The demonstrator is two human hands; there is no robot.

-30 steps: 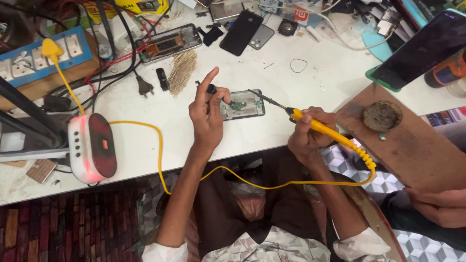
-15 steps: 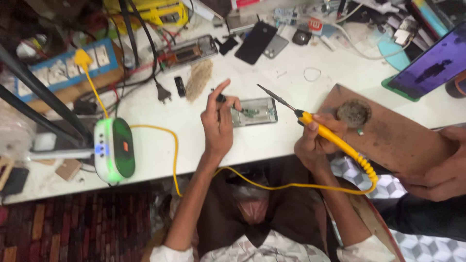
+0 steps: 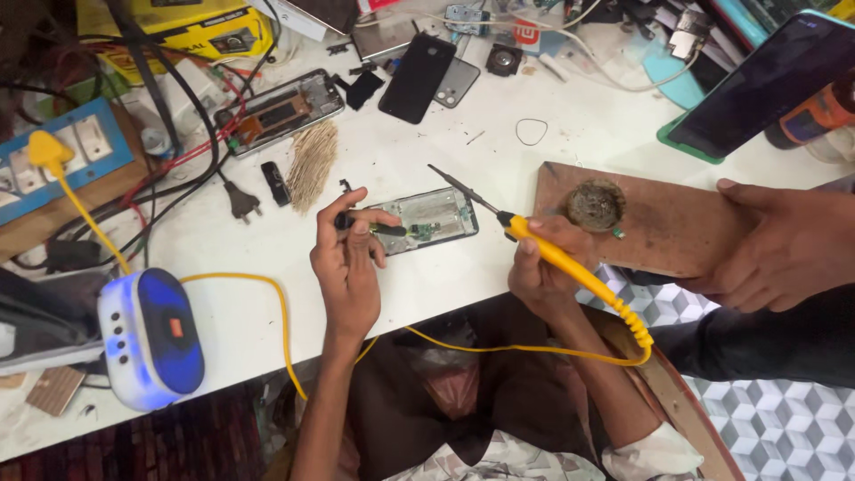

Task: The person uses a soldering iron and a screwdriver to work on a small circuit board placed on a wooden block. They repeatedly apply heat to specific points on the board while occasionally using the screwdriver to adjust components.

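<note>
An opened phone (image 3: 434,216) with bare circuitry lies on the white table (image 3: 392,160), near its front edge. My left hand (image 3: 349,267) grips a small black tool (image 3: 378,226), and the tool's tip rests on the phone's left end. My right hand (image 3: 541,267) holds a yellow-handled soldering iron (image 3: 534,239); its metal tip hovers over the phone's right edge, pointing up-left. A yellow cord (image 3: 499,347) trails from the iron down over my lap.
A wooden board (image 3: 668,223) with a brass cleaning wad (image 3: 594,204) sits right of the phone; another person's hand (image 3: 784,245) rests on it. A blue-lit speaker (image 3: 151,338), a switchboard (image 3: 53,160), cables, a brush (image 3: 312,165) and phone parts crowd the table's left and back.
My left index finger has come down from pointing upward and now curls on the black tool. The other person's hand has moved onto the wooden board. The view has shifted.
</note>
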